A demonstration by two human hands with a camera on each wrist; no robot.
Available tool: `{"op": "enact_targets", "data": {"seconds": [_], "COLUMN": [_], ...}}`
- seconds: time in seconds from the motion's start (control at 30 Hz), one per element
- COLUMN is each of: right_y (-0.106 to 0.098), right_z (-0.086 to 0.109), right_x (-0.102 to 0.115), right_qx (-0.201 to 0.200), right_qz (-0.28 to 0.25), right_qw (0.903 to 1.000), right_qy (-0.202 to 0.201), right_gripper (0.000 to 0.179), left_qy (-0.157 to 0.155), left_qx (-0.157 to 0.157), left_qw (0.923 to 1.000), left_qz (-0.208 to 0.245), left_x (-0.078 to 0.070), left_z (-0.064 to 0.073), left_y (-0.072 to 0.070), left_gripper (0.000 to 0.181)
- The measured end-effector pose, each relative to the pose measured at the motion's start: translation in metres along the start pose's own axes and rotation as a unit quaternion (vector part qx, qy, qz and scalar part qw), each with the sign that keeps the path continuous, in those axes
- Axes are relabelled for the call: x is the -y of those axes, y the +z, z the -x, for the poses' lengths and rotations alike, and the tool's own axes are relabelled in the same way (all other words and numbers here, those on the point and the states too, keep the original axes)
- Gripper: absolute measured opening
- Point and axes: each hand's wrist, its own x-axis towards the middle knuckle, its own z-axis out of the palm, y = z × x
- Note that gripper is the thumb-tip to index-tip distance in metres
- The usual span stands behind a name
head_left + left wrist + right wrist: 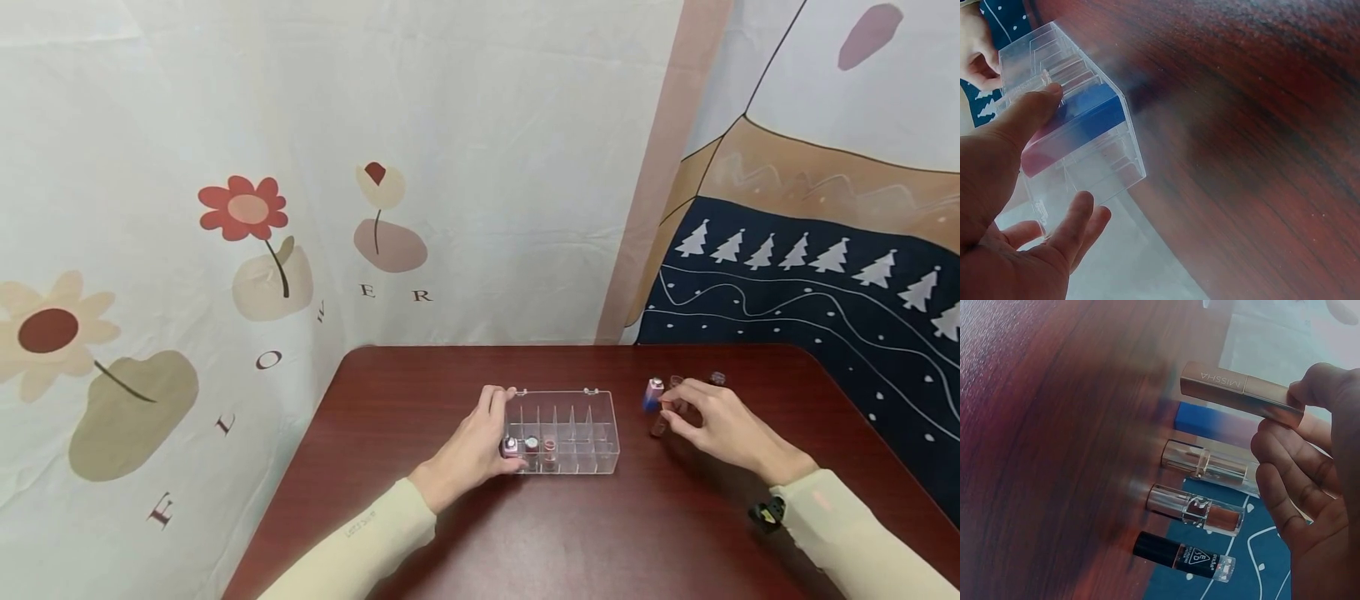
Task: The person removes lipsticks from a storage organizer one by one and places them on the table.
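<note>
A clear divided plastic box (592, 463) stands on the table, and my left hand (468, 442) grips its left end, thumb at the front and fingers behind. Three lipsticks occupy its left front compartments: a pink-topped one (511, 447), a dark one (532, 450) and a reddish one (550, 452). Through the end wall in the left wrist view, the first appears as a blue-and-pink tube (1088, 119). My right hand (723, 421) pinches a rose-gold lipstick (1241, 394) by one end, between thumb and fingers, to the right of the box.
Near the right hand stand a blue-and-pink lipstick (1210, 422), two metallic tubes with clear ends, one gold (1200, 464) and one brownish (1192, 508), and a black lipstick (1179, 555). A printed curtain (510, 208) hangs behind the dark red wooden table (570, 542).
</note>
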Motion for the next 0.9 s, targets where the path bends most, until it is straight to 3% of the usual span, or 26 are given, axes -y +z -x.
{"op": "enact_targets", "data": {"seconds": [0.57, 0.9], "right_y": [0.0036, 0.0062], "right_z": [-0.0025, -0.0021], "right_x": [-0.0043, -0.0046], "right_qx": [0.021, 0.013], "right_qz": [-0.003, -0.008], "right_qw": [0.9995, 0.9998], "right_qy": [0.024, 0.013], "right_gripper": [0.028, 0.030], "left_qy": [-0.004, -0.005], "left_qx": [0.006, 0.007], "left_qw": [1.0000, 0.9999], "left_qz": [-0.005, -0.009], "left_x": [0.0006, 0.0013], "left_z": [-0.0001, -0.0008], "left_y": [-0.0007, 0.0004], "left_gripper": [0.103, 0.104]}}
